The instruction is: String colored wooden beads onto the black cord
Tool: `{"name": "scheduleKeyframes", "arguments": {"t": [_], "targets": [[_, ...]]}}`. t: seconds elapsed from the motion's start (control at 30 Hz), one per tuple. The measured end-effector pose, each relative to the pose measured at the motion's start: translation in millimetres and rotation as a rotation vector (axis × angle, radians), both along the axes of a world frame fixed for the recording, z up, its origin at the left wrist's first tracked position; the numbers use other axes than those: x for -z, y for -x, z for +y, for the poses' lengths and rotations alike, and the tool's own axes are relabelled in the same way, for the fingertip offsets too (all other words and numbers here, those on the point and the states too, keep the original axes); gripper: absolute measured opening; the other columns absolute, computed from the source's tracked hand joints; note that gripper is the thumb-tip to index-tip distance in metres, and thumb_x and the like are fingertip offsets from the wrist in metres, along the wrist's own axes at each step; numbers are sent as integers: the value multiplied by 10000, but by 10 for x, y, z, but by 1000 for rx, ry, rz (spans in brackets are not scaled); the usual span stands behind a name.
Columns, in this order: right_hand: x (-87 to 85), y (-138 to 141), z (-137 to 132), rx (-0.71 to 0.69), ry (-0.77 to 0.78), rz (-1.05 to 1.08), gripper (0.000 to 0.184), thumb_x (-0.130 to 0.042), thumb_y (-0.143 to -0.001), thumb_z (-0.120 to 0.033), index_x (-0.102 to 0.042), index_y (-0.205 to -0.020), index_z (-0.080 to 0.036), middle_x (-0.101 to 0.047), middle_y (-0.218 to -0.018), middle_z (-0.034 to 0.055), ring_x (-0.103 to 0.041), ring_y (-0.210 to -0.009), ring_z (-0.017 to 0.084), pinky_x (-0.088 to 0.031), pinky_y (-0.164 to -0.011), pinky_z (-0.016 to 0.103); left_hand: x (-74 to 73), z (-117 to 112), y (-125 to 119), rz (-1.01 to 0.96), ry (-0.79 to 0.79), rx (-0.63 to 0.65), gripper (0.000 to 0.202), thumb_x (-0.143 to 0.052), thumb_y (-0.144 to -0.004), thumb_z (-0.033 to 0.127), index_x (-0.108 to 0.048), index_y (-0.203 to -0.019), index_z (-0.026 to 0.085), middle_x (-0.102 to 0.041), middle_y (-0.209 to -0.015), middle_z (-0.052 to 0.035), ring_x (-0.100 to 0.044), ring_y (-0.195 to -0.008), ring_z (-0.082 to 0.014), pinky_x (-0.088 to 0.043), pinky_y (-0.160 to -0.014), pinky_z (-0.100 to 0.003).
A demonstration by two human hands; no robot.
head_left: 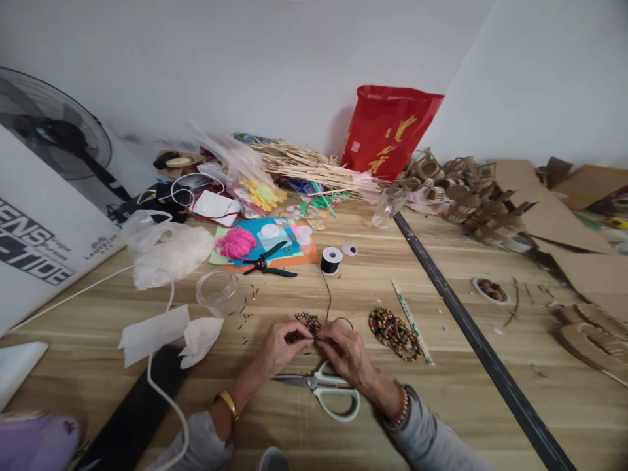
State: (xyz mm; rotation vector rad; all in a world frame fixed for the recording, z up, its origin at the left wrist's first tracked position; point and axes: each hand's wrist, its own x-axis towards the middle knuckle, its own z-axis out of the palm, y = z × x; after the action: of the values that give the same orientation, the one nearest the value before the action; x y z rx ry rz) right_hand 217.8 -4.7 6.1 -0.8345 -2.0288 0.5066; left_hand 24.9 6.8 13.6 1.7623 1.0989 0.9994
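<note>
In the head view, my left hand is pinched just in front of a small pile of multicoloured beads. What lies between its fingertips is too small to make out. My right hand pinches a thin black cord, which runs down from a white-rimmed spool; part of it loops above the knuckles. The fingertips of both hands nearly meet. Below them lie scissors with pale green handles, blades pointing left. To the right is a coiled string of coloured beads.
A thin patterned stick lies beside the bead coil. Black-handled pliers, pink yarn and a clear jar are further back on the left. A dark strip crosses the table at right. A white cable hangs at front left.
</note>
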Motion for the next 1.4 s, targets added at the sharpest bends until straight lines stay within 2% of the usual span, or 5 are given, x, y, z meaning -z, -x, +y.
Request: {"name": "scheduleKeyframes", "arguments": {"t": [0.6, 0.73, 0.93, 1.13, 1.4], "targets": [[-15, 0, 1, -22, 37, -19, 146, -485, -961, -215, -606, -881, -197, -630, -809, 65, -582, -780, 186, -487, -690, 308, -41, -7, -6, 3, 42, 11, 77, -685, -715, 131, -687, -638, 141, -713, -656, -38, -628, -639, -168, -478, -658, -260], [-9, 6, -9, -9, 28, -14, 63, -542, -926, -220, -600, -933, -196, -636, -828, 68, -588, -790, 194, -490, -689, 313, -24, -7, -11, -1, 40, 7, 88, -679, -726, 139, -686, -638, 137, -707, -648, -39, -616, -633, -166, -462, -646, -257], [-8, 0, -15, -49, 43, -12, 118, -569, -910, -225, -599, -1019, -194, -651, -905, 86, -599, -846, 203, -508, -723, 328, -34, 1, -13, -14, 7, 46, 113, -673, -748, 176, -680, -641, 142, -697, -661, -43, -606, -651, -169, -457, -663, -268], [-24, 1, -13, -52, 48, -23, 83, -555, -923, -217, -624, -966, -204, -648, -908, 85, -602, -848, 197, -513, -720, 319, -16, 1, -23, -43, -17, 70, 174, -669, -776, 258, -683, -643, 147, -688, -662, -52, -604, -657, -175, -461, -663, -274], [-47, 6, -18, 19, 27, -50, 64, -538, -872, -162, -581, -893, -205, -607, -878, 75, -571, -853, 207, -483, -725, 321, -84, -13, -18, -21, -1, 47, 157, -655, -772, 235, -664, -643, 147, -669, -649, -34, -585, -643, -162, -450, -646, -255]]}}
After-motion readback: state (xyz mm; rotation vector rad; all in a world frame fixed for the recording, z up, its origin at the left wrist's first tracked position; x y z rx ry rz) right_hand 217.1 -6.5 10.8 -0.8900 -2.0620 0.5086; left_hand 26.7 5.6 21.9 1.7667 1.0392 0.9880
